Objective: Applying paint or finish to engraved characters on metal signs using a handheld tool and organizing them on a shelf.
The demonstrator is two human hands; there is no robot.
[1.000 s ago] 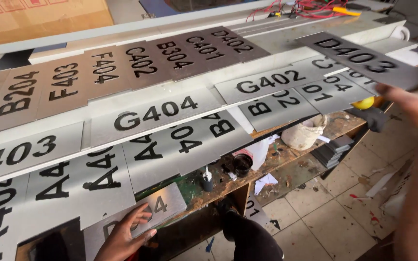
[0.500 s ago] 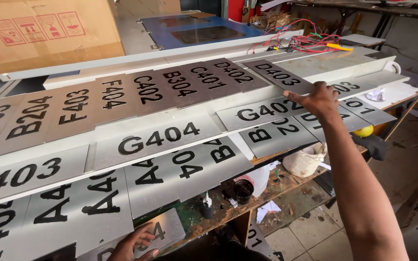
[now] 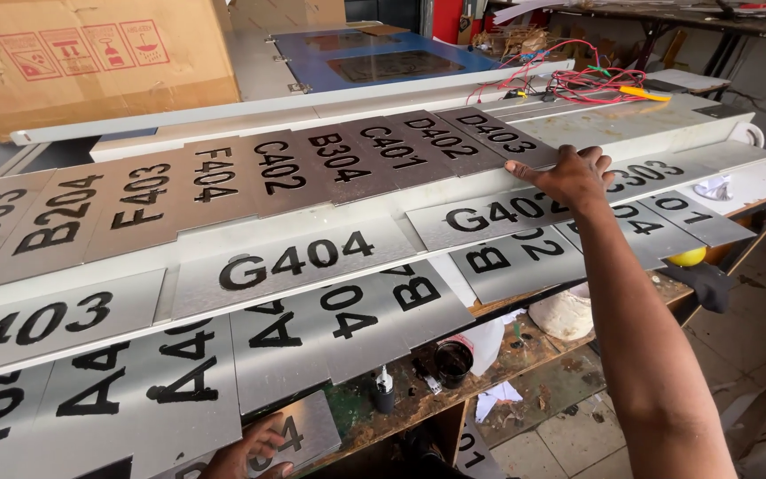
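Observation:
My right hand (image 3: 568,174) lies flat with fingers spread on the right end of the far row of brushed metal plates, pressing the last plate (image 3: 509,136) down beside its neighbours. Each plate bears black letters and digits. My left hand (image 3: 246,451) is at the bottom edge of the view, holding a small silver plate (image 3: 306,427) against the front of the bench. Several rows of similar silver plates (image 3: 299,262) cover the benches between the two hands.
A large cardboard box (image 3: 99,58) stands at the back left. A blue machine bed (image 3: 383,62) and a tangle of red wires (image 3: 591,82) lie at the back. Small pots (image 3: 452,362), a white tub (image 3: 563,315) and a yellow ball (image 3: 690,257) sit on the wooden bench edge.
My right hand carried a plate from the right side to the far row and laid it down at the row's right end. The left hand stayed on the small plate.

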